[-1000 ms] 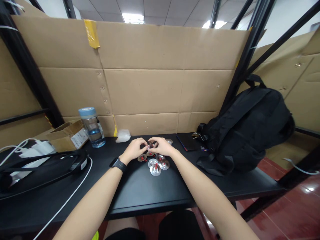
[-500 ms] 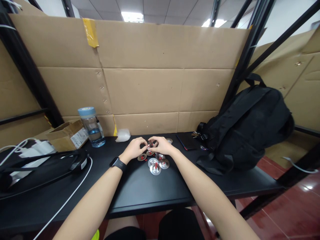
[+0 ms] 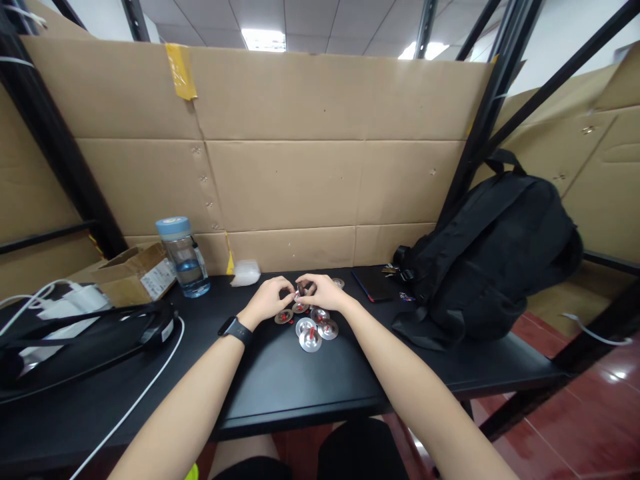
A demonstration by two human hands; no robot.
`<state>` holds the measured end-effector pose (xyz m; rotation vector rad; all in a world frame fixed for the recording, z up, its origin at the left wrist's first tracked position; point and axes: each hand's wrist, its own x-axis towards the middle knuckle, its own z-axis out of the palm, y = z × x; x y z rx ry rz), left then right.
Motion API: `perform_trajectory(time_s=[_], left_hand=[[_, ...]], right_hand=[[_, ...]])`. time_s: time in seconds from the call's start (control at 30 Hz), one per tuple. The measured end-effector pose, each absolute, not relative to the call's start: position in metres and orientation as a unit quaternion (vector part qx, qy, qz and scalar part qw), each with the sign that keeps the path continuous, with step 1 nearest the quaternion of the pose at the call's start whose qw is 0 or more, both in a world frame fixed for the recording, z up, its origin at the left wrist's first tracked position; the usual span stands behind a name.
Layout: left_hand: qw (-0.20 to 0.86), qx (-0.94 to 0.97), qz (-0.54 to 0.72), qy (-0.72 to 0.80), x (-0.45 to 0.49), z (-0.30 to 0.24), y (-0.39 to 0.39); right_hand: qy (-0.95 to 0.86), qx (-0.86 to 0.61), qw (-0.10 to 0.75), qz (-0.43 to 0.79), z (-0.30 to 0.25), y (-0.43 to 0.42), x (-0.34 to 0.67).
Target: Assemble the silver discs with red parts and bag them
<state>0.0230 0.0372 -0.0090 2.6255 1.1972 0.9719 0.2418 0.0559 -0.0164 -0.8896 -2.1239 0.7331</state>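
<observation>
Several small silver finger cymbals (image 3: 311, 341) with red loops lie in a loose cluster on the black table (image 3: 295, 387). At the cluster's far side, my right hand (image 3: 324, 294) pinches one finger cymbal (image 3: 301, 290) held on edge between thumb and fingers. My left hand (image 3: 270, 299), with a black watch on the wrist, meets it from the left; its thumb and fingertips close at the same cymbal and its red loop. The fingers partly cover this piece. Just below my left fingers rests another cymbal (image 3: 283, 317).
To the left stand a blue-lidded water bottle (image 3: 186, 257), an open cardboard box (image 3: 135, 272) and a black bag (image 3: 100, 340) with white chargers. A black backpack (image 3: 493, 247) and a dark phone (image 3: 373, 285) are at the right. Cardboard (image 3: 290, 180) walls the back.
The camera view has shifted very slightly. Both hands stay at the same cymbal, with only tiny finger movement.
</observation>
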Motion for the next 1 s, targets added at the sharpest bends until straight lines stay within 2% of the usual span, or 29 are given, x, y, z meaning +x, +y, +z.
perform_trajectory(time_s=[0.6, 0.73, 1.0], left_hand=[[0.033, 0.856, 0.300, 0.420, 0.013, -0.006, 0.041], [0.029, 0.850, 0.289, 0.439, 0.006, -0.004, 0.043], [-0.064, 0.813, 0.247, 0.524, -0.030, 0.001, 0.057]], right_hand=[[-0.802, -0.382, 0.357, 0.287, -0.012, 0.057, 0.248], [-0.807, -0.387, 0.365, 0.255, -0.013, 0.061, 0.251], [-0.801, -0.413, 0.395, 0.181, -0.019, 0.078, 0.264]])
